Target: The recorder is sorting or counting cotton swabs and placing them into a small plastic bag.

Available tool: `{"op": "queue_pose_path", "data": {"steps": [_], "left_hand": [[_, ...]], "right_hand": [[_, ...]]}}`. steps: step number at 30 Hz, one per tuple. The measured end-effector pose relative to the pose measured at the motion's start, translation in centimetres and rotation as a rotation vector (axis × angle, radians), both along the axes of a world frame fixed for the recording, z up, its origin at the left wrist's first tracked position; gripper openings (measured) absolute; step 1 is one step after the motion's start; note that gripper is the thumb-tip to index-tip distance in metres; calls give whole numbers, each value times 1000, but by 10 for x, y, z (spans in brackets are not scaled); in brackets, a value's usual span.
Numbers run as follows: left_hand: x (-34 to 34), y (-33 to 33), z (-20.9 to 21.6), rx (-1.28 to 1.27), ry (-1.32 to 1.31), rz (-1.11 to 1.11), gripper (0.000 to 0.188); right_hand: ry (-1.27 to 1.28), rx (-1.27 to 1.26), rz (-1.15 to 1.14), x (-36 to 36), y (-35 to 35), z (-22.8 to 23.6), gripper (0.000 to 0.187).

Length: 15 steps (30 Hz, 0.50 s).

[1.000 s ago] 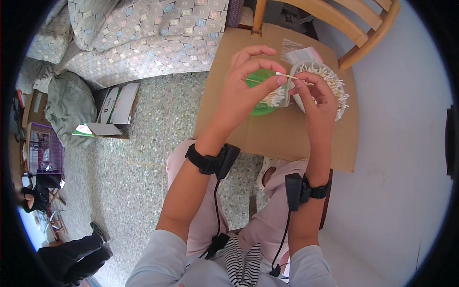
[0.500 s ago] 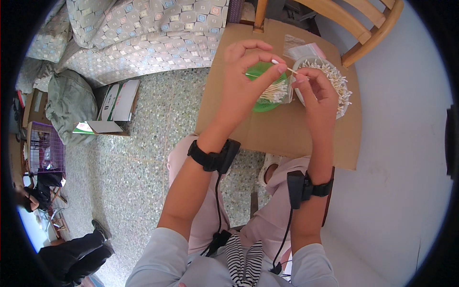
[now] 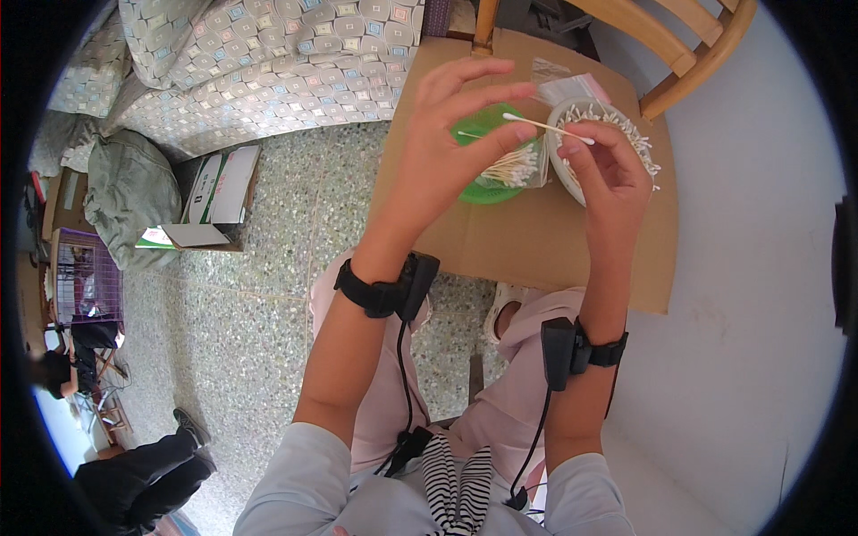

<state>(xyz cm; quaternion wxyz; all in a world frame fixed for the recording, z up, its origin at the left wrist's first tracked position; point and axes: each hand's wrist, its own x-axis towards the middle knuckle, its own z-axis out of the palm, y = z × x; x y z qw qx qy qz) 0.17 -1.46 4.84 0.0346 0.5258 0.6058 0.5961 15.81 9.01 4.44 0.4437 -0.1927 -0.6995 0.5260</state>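
Handling of 1 cotton swab (image 3: 546,127) over a green bowl (image 3: 483,194). The right hand (image 3: 615,171), on the bowl's right, pinches the swab near its end; the left hand (image 3: 444,143), on the bowl's left, has thumb and forefinger parted, the thumb close to the swab, contact uncertain. A bunch of swabs lies inside the green bowl; a white bowl (image 3: 556,166) to its right is heaped with more. The held swab rests in neither; which heap is finished cannot be told.
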Motion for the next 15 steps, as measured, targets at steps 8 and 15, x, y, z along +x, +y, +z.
{"op": "queue_pose_path", "data": {"steps": [8,15], "left_hand": [[-3,0,-5,-40,44,7,16],[-3,-1,-3,-4,68,14,13]], "right_hand": [[3,38,-2,-1,0,1,13],[-24,-26,2,1,-1,3,15]]}}
